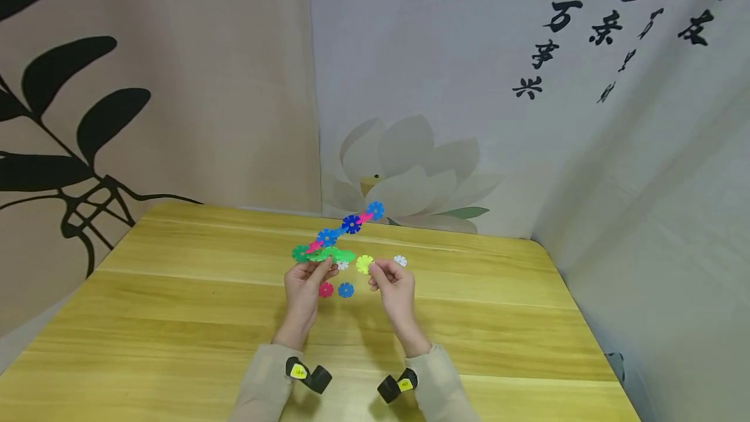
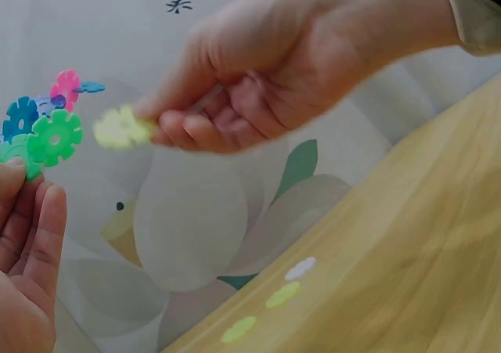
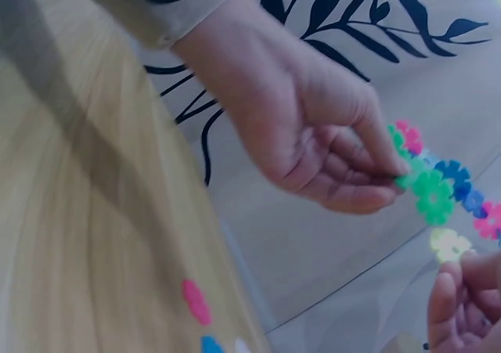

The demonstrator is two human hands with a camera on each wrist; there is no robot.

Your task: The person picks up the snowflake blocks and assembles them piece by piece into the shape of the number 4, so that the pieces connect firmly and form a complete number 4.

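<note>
While the left hand pinches the green end of a chain of interlocked flower discs between thumb and fingers, the right hand pinches one yellow disc by its edge, apart from the chain but near it. Step in hand looks like bringing this piece up for joining; next move likely calls for closing the gap, turning slot to slot and pushing while the left grip stays steady. Pose: both forearms reach forward, hands raised over the table and facing each other, the right hand's other fingers curled towards the palm. Chain slants up and away to the right from the left fingertips. Loose on the table: pink disc and blue disc side by side, white disc beyond the right hand.
</note>
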